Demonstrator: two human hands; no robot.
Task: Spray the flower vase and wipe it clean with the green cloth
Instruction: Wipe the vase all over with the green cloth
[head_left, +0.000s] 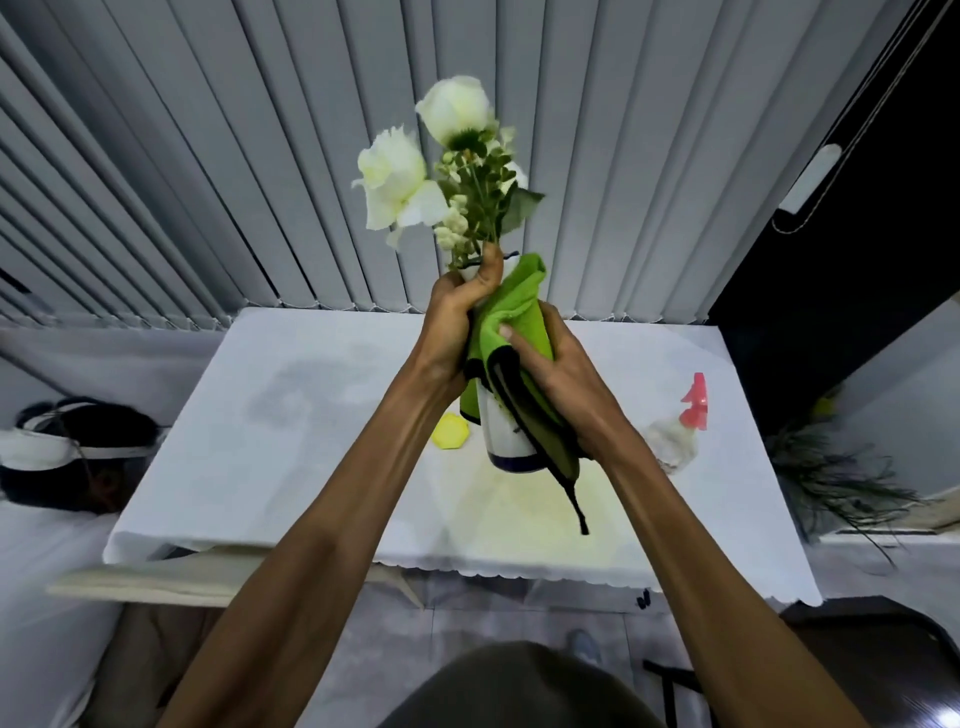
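Note:
A white vase (503, 434) with a dark band near its base is held up above the table, tilted away from me. White flowers (410, 171) with green leaves stick out of its mouth. My left hand (457, 317) grips the vase's neck, thumb up by the stems. My right hand (550, 374) presses a green cloth (519, 317) with a dark edge against the vase's right side. The cloth wraps the upper body and a corner hangs below the vase. A clear spray bottle (680, 431) with a pink trigger stands on the table to the right.
A table with a white cloth (291, 447) lies below the vase. A small yellow hexagonal object (451, 430) sits beside the vase's base. Grey vertical blinds (208, 182) hang behind. Another person's head with a headband (78, 447) is at the left. A dark plant (831, 473) stands at the right.

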